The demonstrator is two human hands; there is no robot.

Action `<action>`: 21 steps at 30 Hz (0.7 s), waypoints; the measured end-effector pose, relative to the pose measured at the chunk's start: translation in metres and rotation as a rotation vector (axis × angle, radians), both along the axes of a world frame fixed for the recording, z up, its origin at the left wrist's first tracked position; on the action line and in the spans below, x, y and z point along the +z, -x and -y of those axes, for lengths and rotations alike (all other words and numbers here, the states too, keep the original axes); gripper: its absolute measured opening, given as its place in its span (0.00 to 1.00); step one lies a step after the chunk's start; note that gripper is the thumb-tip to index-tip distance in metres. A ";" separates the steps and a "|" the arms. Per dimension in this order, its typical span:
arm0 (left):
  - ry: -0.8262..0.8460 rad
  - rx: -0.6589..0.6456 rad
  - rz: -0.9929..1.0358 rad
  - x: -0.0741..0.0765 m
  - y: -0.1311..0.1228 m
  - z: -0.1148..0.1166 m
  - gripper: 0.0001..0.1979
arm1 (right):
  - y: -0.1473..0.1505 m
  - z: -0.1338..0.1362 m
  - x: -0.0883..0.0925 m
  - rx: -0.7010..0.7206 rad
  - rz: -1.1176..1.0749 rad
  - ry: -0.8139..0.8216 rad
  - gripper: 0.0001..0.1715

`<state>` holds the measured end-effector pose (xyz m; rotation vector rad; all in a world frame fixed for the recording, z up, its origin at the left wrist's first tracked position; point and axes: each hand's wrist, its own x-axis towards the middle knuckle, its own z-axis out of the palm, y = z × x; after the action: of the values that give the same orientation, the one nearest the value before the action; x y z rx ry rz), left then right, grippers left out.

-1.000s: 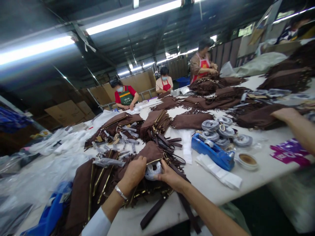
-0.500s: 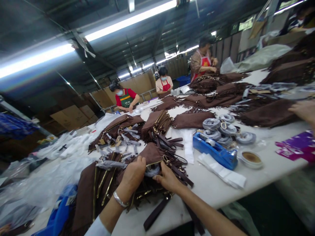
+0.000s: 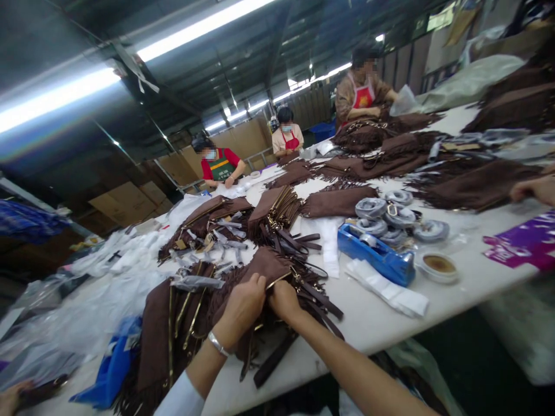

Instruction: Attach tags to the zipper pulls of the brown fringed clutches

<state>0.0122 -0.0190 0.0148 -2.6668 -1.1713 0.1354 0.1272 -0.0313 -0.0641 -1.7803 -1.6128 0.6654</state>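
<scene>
A brown fringed suede bag [image 3: 269,264] with a gold zipper edge lies on top of a pile of similar bags at the near table edge. My left hand [image 3: 243,306] grips its opening, fingers curled over the rim. My right hand [image 3: 284,300] is pressed against the left one with its fingers pushed down into the bag's mouth, out of sight. The white wad seen earlier is hidden. Dark straps [image 3: 312,294] trail from the bag toward the right.
A blue tape dispenser [image 3: 376,257], grey rolls [image 3: 390,216], a small round tin [image 3: 439,266] and white paper strips [image 3: 390,292] lie to the right. More brown bags cover the white table [image 3: 459,289]. Three people work at the far side; another person's hand [image 3: 533,189] reaches in at right.
My right hand has pushed the white wad down into the bag, and it is no longer visible. Both hands have drawn closer together at the opening.
</scene>
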 end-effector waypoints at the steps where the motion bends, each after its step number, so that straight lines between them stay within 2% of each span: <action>1: 0.037 0.001 0.075 0.000 0.005 -0.003 0.08 | -0.005 0.002 -0.001 0.031 -0.008 -0.020 0.08; 4: 0.132 -0.006 0.345 -0.007 0.027 -0.006 0.15 | -0.022 0.018 -0.002 0.089 -0.028 -0.093 0.09; 7: 0.155 0.017 0.483 -0.024 0.049 0.012 0.22 | -0.025 0.044 -0.007 0.164 -0.041 -0.155 0.08; 9: 0.184 0.004 0.449 -0.038 0.060 0.032 0.28 | -0.015 0.059 -0.012 0.218 -0.018 -0.178 0.05; 10: 0.188 -0.007 0.415 -0.045 0.064 0.042 0.33 | -0.008 0.065 -0.015 0.222 0.007 -0.180 0.08; 13: 0.124 -0.006 0.305 -0.066 0.070 0.059 0.40 | 0.018 0.072 -0.021 0.128 0.105 -0.138 0.13; 16: -0.036 -0.002 0.215 -0.085 0.073 0.055 0.40 | 0.035 0.071 -0.023 0.048 0.131 -0.099 0.12; 18: -0.148 -0.033 0.168 -0.093 0.075 0.046 0.39 | 0.036 0.069 -0.019 0.044 0.097 -0.110 0.11; 21: -0.246 -0.101 0.102 -0.089 0.078 0.031 0.37 | 0.025 0.065 -0.007 0.063 0.037 -0.115 0.09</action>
<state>-0.0657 -0.0504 -0.0741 -2.5318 -1.0056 -0.1543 0.1023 -0.0963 -0.0711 -1.6737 -1.7028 0.5597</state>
